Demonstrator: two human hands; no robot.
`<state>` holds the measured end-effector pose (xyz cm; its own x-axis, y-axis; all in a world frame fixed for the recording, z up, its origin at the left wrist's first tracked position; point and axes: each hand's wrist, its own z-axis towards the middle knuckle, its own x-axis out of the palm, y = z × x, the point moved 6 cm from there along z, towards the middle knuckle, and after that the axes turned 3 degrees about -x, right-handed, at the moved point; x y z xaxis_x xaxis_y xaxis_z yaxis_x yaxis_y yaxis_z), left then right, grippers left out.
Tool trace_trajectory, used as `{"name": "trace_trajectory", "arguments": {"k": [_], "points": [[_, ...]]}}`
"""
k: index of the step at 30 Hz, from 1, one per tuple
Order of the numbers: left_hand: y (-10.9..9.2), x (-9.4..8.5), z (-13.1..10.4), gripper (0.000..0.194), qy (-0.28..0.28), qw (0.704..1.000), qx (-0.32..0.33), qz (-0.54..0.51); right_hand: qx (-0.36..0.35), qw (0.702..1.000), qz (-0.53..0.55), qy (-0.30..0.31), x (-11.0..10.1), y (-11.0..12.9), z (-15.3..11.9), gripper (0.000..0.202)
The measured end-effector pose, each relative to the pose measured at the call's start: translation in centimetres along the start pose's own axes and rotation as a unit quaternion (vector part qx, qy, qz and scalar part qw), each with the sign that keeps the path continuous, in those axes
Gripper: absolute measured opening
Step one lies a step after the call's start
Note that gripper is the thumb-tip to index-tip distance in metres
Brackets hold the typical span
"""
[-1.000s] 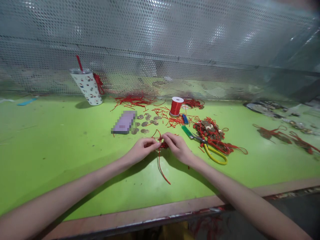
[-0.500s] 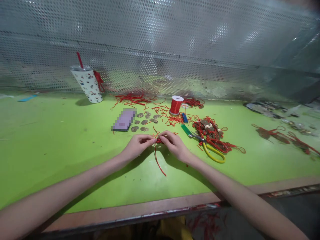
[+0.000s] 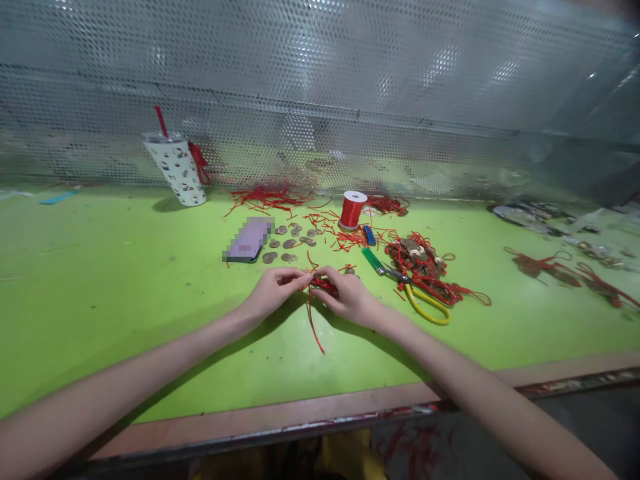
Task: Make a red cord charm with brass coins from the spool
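Observation:
Fingers of my left hand [image 3: 278,291] pinch a red cord [image 3: 313,320] near its knotted part; one loose end hangs down toward me and a short end sticks up. My right hand [image 3: 349,293] curls round the red knotted cordwork [image 3: 324,285], its thumb and fingertips on it close to the left fingertips. A coin [image 3: 350,271] shows just behind the right hand. Loose brass-coloured coins [image 3: 289,245] lie beyond the hands, beside a pixelated purple phone [image 3: 249,240].
To the right are yellow-handled scissors [image 3: 429,308], a green-handled cutter [image 3: 373,261], a blue lighter [image 3: 369,235] and a heap of knotted coins [image 3: 417,257]. A red cord spool [image 3: 353,211] stands behind, with scattered red scraps [image 3: 267,198]. A tumbler [image 3: 177,170] is at back left.
My right hand has opened a little and shifted its hold, so more of the red knotted cordwork shows. The hanging cord end has swung slightly left. My left hand stays in place.

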<state>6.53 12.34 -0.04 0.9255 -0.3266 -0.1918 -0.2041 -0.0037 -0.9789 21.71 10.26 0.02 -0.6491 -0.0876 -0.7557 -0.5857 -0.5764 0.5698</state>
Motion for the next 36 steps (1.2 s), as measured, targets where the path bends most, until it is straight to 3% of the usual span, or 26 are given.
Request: {"name": "trace_trajectory", "arguments": {"k": [9, 17, 22, 36], "points": [[0.4, 0.2, 0.2, 0.030, 0.025, 0.999, 0.021, 0.002, -0.040, 0.991, -0.130, 0.008, 0.3, -0.4, -0.1, 0.024], [0.4, 0.2, 0.2, 0.034, 0.043, 0.999, -0.002, 0.012, -0.050, 0.981, -0.187, 0.017, 0.2, -0.8, 0.0, 0.029], [0.8, 0.1, 0.3, 0.036, 0.052, 0.998, -0.034, 0.006, -0.053, 0.977, -0.204, 0.021, 0.3, -1.0, -0.1, 0.030], [0.6, 0.3, 0.1, 0.029, 0.048, 0.999, -0.022, 0.000, -0.062, 0.983, -0.171, 0.013, 0.2, -0.9, 0.0, 0.029]]}}
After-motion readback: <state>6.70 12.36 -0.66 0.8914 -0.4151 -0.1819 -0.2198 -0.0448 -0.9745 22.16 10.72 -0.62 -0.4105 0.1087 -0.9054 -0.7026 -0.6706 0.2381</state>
